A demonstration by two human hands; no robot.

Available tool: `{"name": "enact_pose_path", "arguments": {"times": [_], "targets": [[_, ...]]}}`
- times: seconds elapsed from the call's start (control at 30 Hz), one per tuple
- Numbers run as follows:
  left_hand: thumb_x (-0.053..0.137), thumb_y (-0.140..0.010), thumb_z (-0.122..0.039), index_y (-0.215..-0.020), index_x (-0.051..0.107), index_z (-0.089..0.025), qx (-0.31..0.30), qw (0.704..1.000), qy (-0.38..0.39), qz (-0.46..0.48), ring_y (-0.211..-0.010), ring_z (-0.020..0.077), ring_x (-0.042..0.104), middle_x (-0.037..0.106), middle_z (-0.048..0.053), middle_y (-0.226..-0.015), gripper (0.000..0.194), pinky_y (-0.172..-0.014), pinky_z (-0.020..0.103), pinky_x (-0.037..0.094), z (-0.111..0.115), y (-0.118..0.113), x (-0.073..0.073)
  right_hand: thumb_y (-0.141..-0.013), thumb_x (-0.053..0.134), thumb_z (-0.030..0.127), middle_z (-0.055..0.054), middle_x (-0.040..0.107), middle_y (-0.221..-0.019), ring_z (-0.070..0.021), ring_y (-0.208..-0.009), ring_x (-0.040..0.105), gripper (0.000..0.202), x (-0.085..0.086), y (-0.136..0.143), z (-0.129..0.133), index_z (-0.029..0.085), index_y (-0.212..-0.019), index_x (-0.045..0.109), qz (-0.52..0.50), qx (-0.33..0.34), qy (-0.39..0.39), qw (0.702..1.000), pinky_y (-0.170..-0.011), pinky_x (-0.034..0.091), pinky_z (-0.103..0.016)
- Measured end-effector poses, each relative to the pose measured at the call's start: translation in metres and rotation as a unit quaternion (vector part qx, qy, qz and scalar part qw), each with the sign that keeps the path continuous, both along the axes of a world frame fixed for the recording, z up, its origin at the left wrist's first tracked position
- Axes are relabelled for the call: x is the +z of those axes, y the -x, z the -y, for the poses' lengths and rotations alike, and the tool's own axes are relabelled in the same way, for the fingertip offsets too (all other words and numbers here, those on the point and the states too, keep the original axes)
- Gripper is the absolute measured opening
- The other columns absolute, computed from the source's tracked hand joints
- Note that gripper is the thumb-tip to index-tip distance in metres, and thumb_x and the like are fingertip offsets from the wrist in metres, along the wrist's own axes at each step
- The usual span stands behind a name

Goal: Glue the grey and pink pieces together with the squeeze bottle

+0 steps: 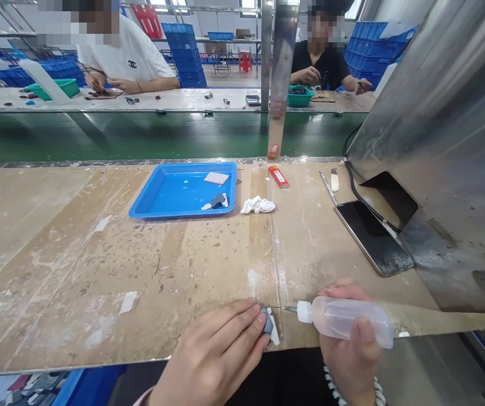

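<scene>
Currently, the work on one small gray piece (267, 322) looks under way rather than finished, seen from the eyes of the person doing it. The piece lies at the near edge of a worn tan desk (208, 254), with a white backing strip (274, 332) showing beside it. The left hand (212, 349) steadies it, its fingers pressed together, tips on the piece; the thumb cannot be made out. The right hand (352, 355) has its fingers wrapped around a translucent squeeze bottle (352, 318), held on its side. The bottle's thin metal nozzle (290, 309) points left at the piece, near but apart from it, and no drop is visible. Whether any liquid is already on the piece cannot be told. Farther back, a blue tray (183, 215) holds a similar dark gray piece (217, 200) and a pale flat piece (216, 178); whether these are done or waiting is unclear. At lower left, below the desk, many loose pieces (35, 389) lie beside a blue bin edge (73, 389), so more may remain. A crumpled tissue (258, 205) and a red lighter (279, 177) sit right of the tray, and a phone (373, 237) lies farther right.
</scene>
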State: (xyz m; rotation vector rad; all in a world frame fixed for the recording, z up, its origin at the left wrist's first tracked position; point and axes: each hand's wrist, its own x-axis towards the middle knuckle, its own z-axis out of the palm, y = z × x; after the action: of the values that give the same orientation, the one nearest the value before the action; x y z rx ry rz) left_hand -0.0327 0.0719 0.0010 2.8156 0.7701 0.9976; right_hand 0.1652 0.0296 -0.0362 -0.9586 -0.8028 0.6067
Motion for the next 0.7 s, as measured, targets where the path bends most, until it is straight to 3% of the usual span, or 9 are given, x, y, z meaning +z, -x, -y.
{"name": "enact_pose_path", "arguments": {"times": [0.13, 0.27, 0.5, 0.7], "targets": [[0.06, -0.099, -0.01, -0.099, 0.073, -0.01, -0.03, 0.998, -0.051, -0.019, -0.095, 0.0218, 0.076, 0.079, 0.005, -0.097, 0.013, -0.08, 0.034, 0.067, -0.006, -0.005, 0.004, -0.093, 0.06, 0.05, -0.003, 0.051, -0.084, -0.0166, -0.067, 0.049, 0.027, 0.0, -0.001, 0.002, 0.026, -0.09, 0.072, 0.041, 0.0, 0.025, 0.999, -0.054, 0.041, -0.028], [0.059, -0.097, -0.003, -0.098, 0.071, -0.005, -0.026, 0.994, -0.109, -0.011, -0.096, 0.0238, 0.076, 0.079, 0.009, -0.096, 0.013, -0.078, 0.035, 0.067, -0.005, -0.006, -0.002, -0.092, 0.061, 0.05, -0.003, 0.053, -0.079, -0.0173, -0.064, 0.05, 0.026, 0.001, 0.0, 0.004, 0.026, -0.088, 0.07, 0.073, -0.009, 0.031, 0.997, -0.052, 0.041, -0.029], [0.064, -0.095, -0.003, -0.097, 0.072, -0.007, -0.001, 0.997, -0.051, 0.055, -0.096, 0.0199, 0.075, 0.078, 0.007, -0.095, 0.009, -0.082, 0.032, 0.066, -0.002, -0.005, -0.014, -0.092, 0.063, 0.052, -0.002, 0.051, -0.075, -0.0171, -0.061, 0.048, 0.028, 0.002, 0.002, 0.004, 0.025, -0.086, 0.068, 0.061, 0.003, 0.033, 0.998, -0.05, 0.037, -0.03], [0.066, -0.092, -0.001, -0.1, 0.072, -0.008, 0.004, 0.997, -0.02, 0.068, -0.098, 0.0214, 0.075, 0.078, 0.008, -0.098, 0.012, -0.085, 0.031, 0.066, 0.001, -0.003, -0.013, -0.092, 0.065, 0.051, -0.001, 0.053, -0.072, -0.0171, -0.063, 0.05, 0.028, 0.002, 0.002, 0.001, 0.023, -0.087, 0.068, 0.107, 0.005, 0.023, 0.994, -0.055, 0.04, -0.03]]}}
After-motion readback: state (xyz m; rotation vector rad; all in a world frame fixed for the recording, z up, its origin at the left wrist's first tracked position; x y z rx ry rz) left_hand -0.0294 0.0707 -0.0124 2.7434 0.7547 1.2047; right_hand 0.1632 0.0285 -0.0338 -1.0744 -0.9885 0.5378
